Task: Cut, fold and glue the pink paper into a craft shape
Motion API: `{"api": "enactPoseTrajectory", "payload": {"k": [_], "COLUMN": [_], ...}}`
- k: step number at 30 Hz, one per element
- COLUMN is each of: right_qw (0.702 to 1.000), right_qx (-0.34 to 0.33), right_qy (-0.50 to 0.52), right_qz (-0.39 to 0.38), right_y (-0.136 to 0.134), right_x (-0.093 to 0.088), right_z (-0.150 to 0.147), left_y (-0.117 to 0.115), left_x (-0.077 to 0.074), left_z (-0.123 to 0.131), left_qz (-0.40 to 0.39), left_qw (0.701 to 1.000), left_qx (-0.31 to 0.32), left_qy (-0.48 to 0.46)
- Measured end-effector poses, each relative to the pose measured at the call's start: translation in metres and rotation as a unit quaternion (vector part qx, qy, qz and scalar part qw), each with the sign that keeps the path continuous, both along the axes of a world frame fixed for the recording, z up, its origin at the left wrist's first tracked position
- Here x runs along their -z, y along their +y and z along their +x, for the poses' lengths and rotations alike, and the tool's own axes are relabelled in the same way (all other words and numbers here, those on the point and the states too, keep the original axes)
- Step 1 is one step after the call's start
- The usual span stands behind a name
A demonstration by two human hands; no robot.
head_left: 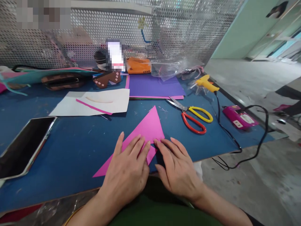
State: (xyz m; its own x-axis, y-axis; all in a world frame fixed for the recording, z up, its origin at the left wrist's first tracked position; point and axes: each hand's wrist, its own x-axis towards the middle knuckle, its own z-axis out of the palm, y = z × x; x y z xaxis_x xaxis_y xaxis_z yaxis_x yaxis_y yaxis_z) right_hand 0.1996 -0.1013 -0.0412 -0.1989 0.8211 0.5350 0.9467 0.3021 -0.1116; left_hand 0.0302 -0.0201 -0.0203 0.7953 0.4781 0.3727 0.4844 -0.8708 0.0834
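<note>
Left hand [128,168] and right hand [176,168] on one pink paper [150,125] near the table's front edge.
One phone [25,144]; bare table [80,138]; the paper, long axis slanting near-left to far-right, upper tip pointing away; left hand spread, pressing it flat; right hand half open, thumb apart, fingertips at its right edge; a bare gap; one pair of scissors [184,109]; one glue gun [204,83].

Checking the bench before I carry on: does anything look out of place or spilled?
Slightly untidy: the scissors lie with their blades parted, and small scraps litter the blue tabletop near the tip of the pink paper. I see no spill.
</note>
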Motion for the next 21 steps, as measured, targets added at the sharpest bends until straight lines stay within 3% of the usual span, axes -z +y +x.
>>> {"api": "enactPoseTrajectory", "payload": {"k": [13,21], "right_qw": [0.998,0.997], "right_qx": [0.023,0.041], "right_qy": [0.034,0.039], "right_qz": [0.037,0.059], "right_y": [-0.003,-0.002], "right_x": [0.006,0.018], "right_z": [0.006,0.003], "left_y": [-0.001,-0.001], "left_x": [0.004,0.01], "left_z": [0.0,-0.001], "left_qz": [-0.044,-0.026], "left_qw": [0.998,0.998], "left_qx": [-0.012,-0.015], "left_qy": [-0.04,-0.05]}}
